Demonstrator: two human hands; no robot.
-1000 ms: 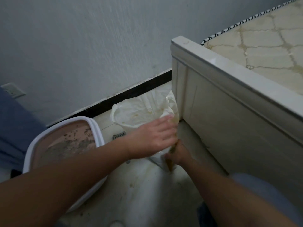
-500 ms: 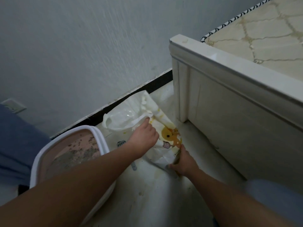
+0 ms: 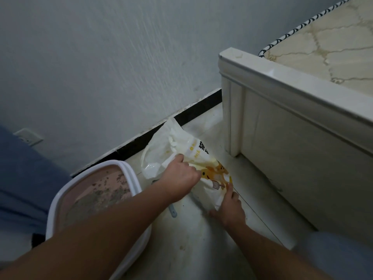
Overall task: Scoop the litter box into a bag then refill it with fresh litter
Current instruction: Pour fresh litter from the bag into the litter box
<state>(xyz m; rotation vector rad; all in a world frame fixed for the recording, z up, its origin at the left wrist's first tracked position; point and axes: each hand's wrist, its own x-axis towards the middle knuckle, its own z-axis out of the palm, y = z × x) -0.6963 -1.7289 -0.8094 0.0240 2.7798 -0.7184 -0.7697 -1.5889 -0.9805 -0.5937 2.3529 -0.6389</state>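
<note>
Pale floor (image 3: 201,249), bed frame (image 3: 302,138) at 2 o'clock. Litter box (image 3: 129,174) at 8 o'clock, dirty residue inside. Litter bag (image 3: 181,146) lies tilted at centre, mouth toward 11. Left hand (image 3: 179,178) grasps its upper side; right hand (image 3: 230,209) holds its bottom corner. Scoop handle (image 3: 173,212) lies beneath the left wrist. Risk: limp mouth sags during the lift, spilling litter on floor.

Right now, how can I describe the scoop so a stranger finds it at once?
Start at the pink litter box with its white rim, on the floor by the wall. Between it and the white litter bag lies the scoop, mostly hidden under the left forearm. Only it is grey-blue; just its slim handle end shows.
</note>
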